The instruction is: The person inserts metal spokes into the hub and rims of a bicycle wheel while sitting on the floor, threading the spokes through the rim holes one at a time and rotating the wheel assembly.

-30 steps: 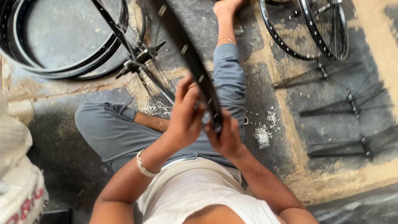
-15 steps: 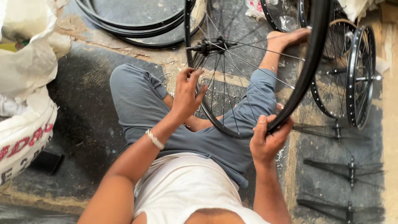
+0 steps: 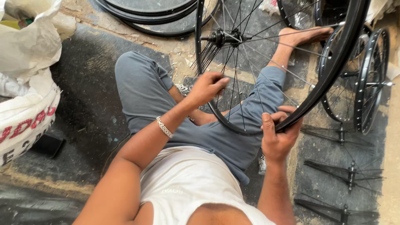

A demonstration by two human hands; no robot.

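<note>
I sit on the floor in grey trousers with a black spoked bicycle wheel (image 3: 333, 62) standing over my lap. My right hand (image 3: 277, 135) grips the lower part of its black rim, thumb up along the rim's inner side. My left hand (image 3: 208, 86) is closed around the rim on the left side, fingers among the thin spokes. The wheel's hub (image 3: 223, 37) with its axle sits above my left hand. A silver bracelet (image 3: 164, 127) is on my left wrist.
Bare black rims (image 3: 154, 18) lie stacked on the floor at the top. More spoked wheels (image 3: 371, 83) stand at the right. Hubs with bundled spokes (image 3: 350, 171) lie at the lower right. A white printed sack (image 3: 25, 96) stands at the left.
The wheel has swung from edge-on in front of me to face-on over my lap. My hands have spread apart along the rim, left to the left side, right to the bottom.
</note>
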